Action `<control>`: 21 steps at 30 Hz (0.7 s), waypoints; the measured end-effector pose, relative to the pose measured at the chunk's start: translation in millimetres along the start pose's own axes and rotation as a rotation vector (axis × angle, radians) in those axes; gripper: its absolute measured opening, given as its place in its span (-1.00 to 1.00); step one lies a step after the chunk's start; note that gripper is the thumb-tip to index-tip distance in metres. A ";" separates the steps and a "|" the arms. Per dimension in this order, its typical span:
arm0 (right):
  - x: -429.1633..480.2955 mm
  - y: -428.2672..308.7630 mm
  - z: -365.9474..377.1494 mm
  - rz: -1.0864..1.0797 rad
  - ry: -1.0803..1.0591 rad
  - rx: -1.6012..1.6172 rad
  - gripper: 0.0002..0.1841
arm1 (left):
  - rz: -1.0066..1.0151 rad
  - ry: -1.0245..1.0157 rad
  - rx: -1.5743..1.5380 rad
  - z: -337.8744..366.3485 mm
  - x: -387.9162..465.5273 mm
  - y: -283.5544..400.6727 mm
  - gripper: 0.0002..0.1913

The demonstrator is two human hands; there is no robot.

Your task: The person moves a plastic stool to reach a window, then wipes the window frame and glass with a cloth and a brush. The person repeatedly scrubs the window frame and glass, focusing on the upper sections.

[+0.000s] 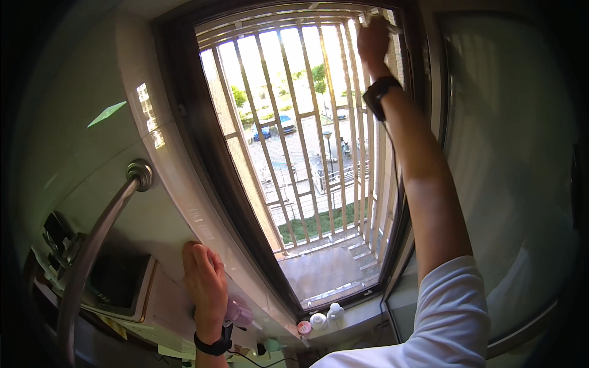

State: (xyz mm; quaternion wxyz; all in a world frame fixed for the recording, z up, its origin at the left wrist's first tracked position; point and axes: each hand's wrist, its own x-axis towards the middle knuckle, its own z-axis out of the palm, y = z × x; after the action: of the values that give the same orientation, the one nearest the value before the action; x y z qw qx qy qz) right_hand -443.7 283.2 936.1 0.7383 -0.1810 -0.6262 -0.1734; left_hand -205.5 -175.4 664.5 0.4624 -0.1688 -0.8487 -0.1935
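My right hand (373, 40) is raised to the upper right corner of the window opening, beside the metal security bars (301, 92). Its fingers are blurred against the glare, and whether it holds anything cannot be made out. Lower left, my left hand (204, 276) is curled near the tiled edge of the window recess, its fingers bent and their tips partly hidden; I cannot tell if something is in it. Both wrists wear black bands with thin cables. The dark window frame (221, 193) stands between my two arms.
Bottles (335, 313) and a pink-lidded container (304, 327) stand on the sill. A curved metal rail (99, 225) is fixed to the left wall, near a microwave oven (119, 285). A glass window sash (501, 161) stands at the right. Outside are parked cars (286, 124).
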 end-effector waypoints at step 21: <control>-121.8 -176.9 -91.8 -0.397 -0.201 1.307 -0.43 | 0.066 0.050 0.035 3.1 0.4 -8.0 -0.76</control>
State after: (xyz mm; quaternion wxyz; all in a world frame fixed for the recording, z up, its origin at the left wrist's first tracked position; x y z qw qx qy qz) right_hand -469.0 87.7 810.9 0.5885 0.4042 -0.6889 0.1253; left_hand -211.6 -180.8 662.0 0.4926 -0.1839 -0.8340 -0.1674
